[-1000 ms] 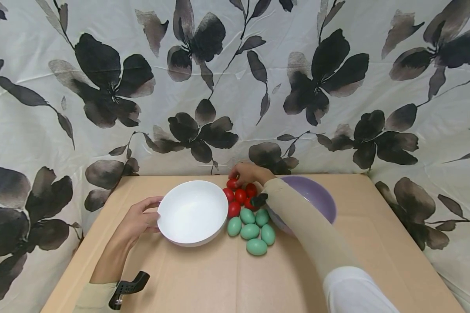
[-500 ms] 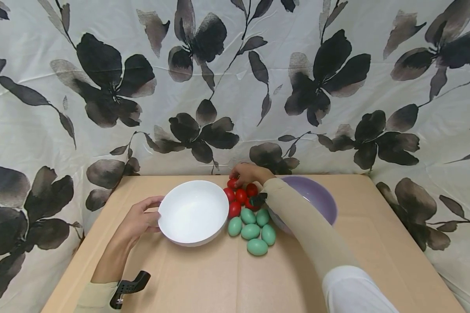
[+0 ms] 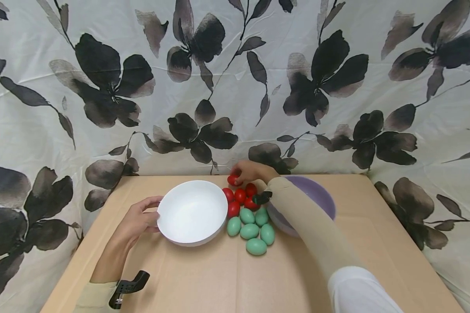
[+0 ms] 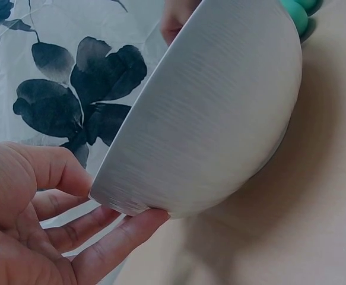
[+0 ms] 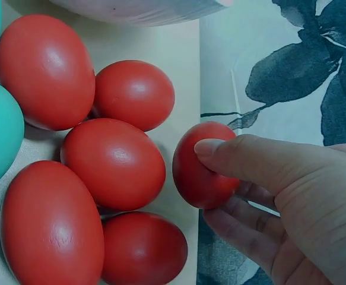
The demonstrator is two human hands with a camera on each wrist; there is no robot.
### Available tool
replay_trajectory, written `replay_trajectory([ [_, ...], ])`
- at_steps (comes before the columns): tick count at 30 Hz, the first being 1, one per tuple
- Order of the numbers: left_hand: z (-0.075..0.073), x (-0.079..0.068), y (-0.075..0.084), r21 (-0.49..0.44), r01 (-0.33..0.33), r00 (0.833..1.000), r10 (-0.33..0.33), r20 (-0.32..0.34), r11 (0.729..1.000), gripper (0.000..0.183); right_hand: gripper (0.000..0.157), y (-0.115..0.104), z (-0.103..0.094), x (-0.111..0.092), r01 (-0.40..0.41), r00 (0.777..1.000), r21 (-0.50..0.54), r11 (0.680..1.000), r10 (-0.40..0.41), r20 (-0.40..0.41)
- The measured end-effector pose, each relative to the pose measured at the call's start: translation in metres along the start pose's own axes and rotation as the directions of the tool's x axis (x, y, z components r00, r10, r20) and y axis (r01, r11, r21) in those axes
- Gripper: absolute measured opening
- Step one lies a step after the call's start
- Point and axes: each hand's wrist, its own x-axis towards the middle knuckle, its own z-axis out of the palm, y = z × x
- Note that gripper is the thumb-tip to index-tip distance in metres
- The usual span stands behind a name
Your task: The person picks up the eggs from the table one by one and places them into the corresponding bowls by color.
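Observation:
At the back edge of the table my right hand (image 3: 251, 171) pinches a red egg (image 5: 203, 166) between thumb and fingers. In the right wrist view that egg is apart from the other red eggs (image 5: 113, 164), several of which lie close together. Several green eggs (image 3: 250, 231) lie just in front of the red ones. On the left, my left hand (image 3: 140, 219) holds the white bowl (image 3: 193, 213) by its left side. In the left wrist view the thumb touches the rim and fingertips press the outer wall (image 4: 202, 107). No egg shows inside the bowl.
A purple bowl (image 3: 322, 198) stands right of the eggs, partly hidden under my right forearm. A floral cloth (image 3: 235, 87) hangs right behind the table (image 3: 203, 278). Black camera mounts sit on both wrists.
My right hand has lifted the red egg slightly up and away from the other red eggs. The left hand and white bowl stay in place.

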Motion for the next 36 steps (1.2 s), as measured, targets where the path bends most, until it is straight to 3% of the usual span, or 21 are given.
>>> replay_trajectory([
  [12,-0.002,0.003,0.0,-0.013,0.01,1.0,-0.01,-0.002,1.0,0.057,0.036,0.0,-0.01,-0.011,0.086,0.996,0.037,0.996,-0.085,-0.039],
  [36,-0.002,0.0,0.0,-0.009,0.003,1.0,-0.003,0.009,1.0,0.056,0.04,-0.016,-0.018,-0.043,0.191,0.982,0.095,0.977,-0.189,-0.026],
])
